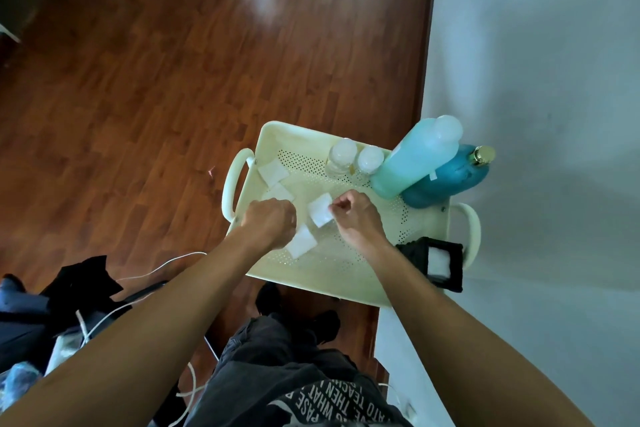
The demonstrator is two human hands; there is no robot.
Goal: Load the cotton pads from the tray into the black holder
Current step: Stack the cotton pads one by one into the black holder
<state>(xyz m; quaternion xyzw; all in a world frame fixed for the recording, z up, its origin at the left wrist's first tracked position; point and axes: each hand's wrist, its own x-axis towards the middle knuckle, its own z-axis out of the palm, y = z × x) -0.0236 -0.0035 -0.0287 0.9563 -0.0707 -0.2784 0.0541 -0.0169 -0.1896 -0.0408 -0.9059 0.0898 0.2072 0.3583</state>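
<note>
A cream perforated tray (346, 270) holds several white square cotton pads. My right hand (356, 218) pinches the right edge of one cotton pad (319, 214) in the tray's middle, with the other fingers curled. My left hand (268, 224) rests knuckles-up on the tray floor, fingers curled under and hidden. It lies between a pad (278, 192) just beyond it and a pad (302, 242) at its near right side. Another pad (273, 173) lies near the left handle. The black holder (414, 253) stands at the tray's near right corner, white pads (438, 263) showing inside it.
Two small clear jars (343, 152) and two blue bottles (415, 159) stand along the tray's far right side. The tray rests on a white surface by a wooden floor. White cables and dark clothing lie on the floor at lower left.
</note>
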